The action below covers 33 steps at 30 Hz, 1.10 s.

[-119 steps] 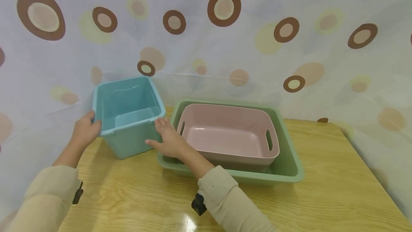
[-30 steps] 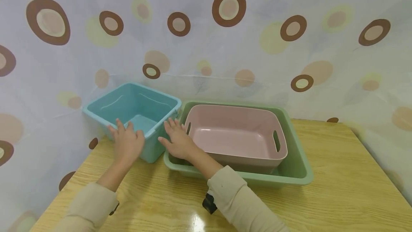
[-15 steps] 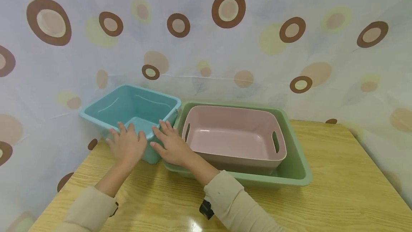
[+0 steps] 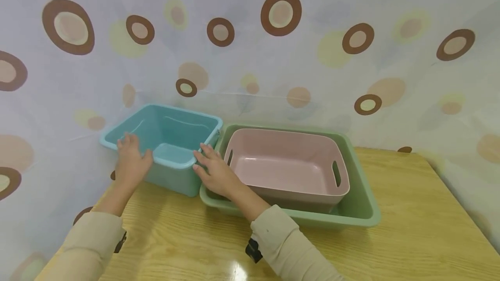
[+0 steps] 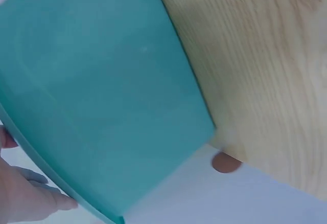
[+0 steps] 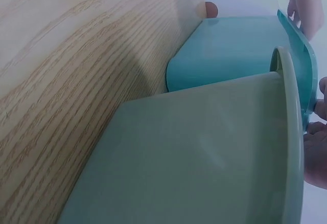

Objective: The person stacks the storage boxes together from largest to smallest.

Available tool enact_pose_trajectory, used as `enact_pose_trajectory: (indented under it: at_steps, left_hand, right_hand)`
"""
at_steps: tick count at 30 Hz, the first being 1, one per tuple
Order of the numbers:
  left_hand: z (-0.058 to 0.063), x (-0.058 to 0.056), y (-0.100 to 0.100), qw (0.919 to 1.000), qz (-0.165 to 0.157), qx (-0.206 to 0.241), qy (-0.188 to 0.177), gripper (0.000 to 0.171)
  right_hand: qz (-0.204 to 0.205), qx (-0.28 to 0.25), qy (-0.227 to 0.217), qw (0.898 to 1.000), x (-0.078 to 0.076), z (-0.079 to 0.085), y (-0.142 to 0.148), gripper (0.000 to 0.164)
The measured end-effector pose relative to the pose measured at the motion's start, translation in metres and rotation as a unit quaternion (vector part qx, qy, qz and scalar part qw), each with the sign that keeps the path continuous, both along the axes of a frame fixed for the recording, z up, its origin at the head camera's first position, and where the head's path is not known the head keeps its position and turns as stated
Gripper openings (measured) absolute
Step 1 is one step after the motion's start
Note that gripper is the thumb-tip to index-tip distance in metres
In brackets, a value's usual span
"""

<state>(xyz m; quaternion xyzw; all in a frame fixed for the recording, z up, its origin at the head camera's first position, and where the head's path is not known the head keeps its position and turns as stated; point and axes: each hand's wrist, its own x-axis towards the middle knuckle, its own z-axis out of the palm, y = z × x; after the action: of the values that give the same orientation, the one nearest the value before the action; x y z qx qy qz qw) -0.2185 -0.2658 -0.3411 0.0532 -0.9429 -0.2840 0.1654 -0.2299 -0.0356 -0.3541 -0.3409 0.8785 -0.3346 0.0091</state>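
Observation:
A light blue plastic bin (image 4: 175, 177) stands at the table's left rear, its top facing up and its inside bare. My left hand (image 4: 132, 161) is at the bin's front rim toward the left, fingers reaching over the edge; the left wrist view shows these fingers (image 5: 30, 198) right at the rim. My right hand (image 4: 216, 172) has its fingers spread at the bin's right front corner, fingertips at the rim. Beside the bin, under my right hand, is a green tub (image 4: 353, 207). A pink basket (image 4: 285, 164) with handle slots sits inside that tub.
The wooden table (image 4: 406, 211) extends to the right of the green tub and in front of both containers. Behind them hangs a pale curtain (image 4: 242, 68) with brown ringed circles. Each wrist carries a small black device (image 4: 253, 249).
The blue bin has turned, its front side now facing me more. My left hand has let go of the left rim, come inward, then slid left along the front rim. Tub and basket stay put.

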Motion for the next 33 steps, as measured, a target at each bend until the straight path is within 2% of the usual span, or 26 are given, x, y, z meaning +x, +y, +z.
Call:
enact_pose_trajectory:
  at_steps: [5, 11, 21, 33]
  left_hand:
    - [-0.007, -0.003, -0.013, 0.9999, -0.007, -0.011, 0.004, 0.066]
    - [-0.014, -0.002, -0.011, 0.9998, 0.000, -0.011, 0.015, 0.065]
    - [-0.010, 0.006, 0.003, 0.9999, 0.016, 0.005, 0.002, 0.065]
    - [-0.008, 0.009, 0.012, 0.9990, 0.043, 0.004, -0.006, 0.063]
  right_hand:
    - [-0.003, -0.004, -0.009, 1.000, 0.000, 0.000, 0.001, 0.048]
    - [-0.004, -0.010, -0.003, 1.000, 0.000, -0.002, 0.002, 0.047]
    - [-0.008, -0.004, 0.019, 1.000, -0.004, -0.001, 0.004, 0.046]
    - [-0.017, -0.005, 0.024, 1.000, -0.006, -0.001, 0.005, 0.046]
